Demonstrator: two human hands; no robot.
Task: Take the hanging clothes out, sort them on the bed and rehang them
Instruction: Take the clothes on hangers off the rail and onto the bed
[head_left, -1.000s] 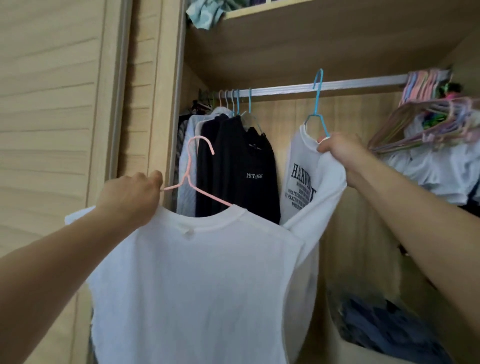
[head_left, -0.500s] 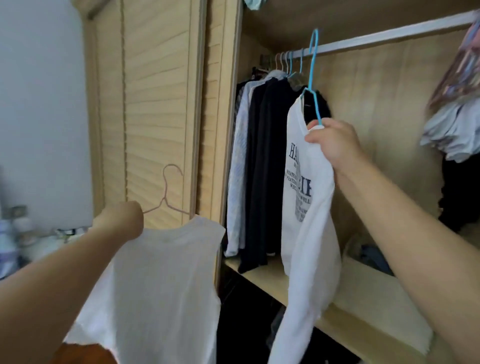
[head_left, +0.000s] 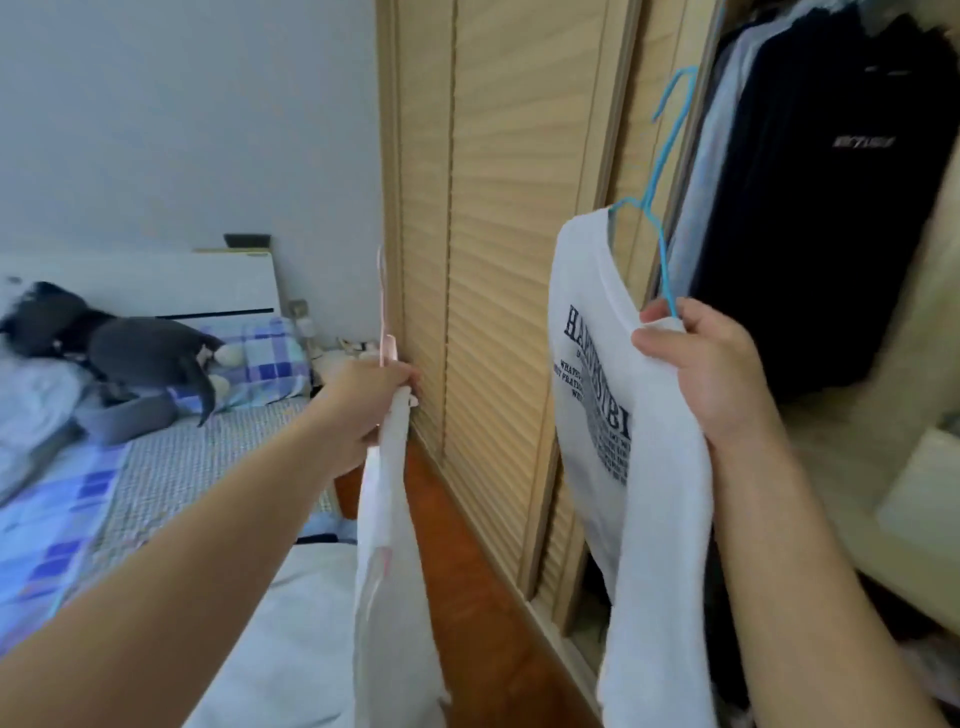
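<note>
hands are both busy here. left hand (head_left: 371, 395) is stretched out toward the bed (head_left: 171, 467), fingers curled tight round the shoulder of a plain white top (head_left: 389, 545) on a pink hanger (head_left: 383, 306), which is seen edge-on so it looks like a thin strip hanging straight down over the wood floor (head_left: 467, 561). right hand (head_left: 711, 374) is closer to the camera, fingers and thumb wrapped round the shoulder of a white printed tee (head_left: 597, 364) and the lower wire of its blue hanger (head_left: 660, 171); the hook is up in the air, not on any rail that i can see, in front of the wardrobe's slatted door (head_left: 498, 208). dark lettering on the tee's chest faces left, partly folded so it doesn't all read. behind that hand, inside the open wardrobe, a black top (head_left: 821, 208) with a small white logo hangs beside some lighter clothes (head_left: 711, 130). bed sits at the left with a blue check sheet, a woven mat (head_left: 208, 452), a check pillow (head_left: 265, 358) and a dark plush toy (head_left: 124, 348) up by the white headboard (head_left: 156, 280). something pale lies on the near corner of the bed, too blurry to name.
</note>
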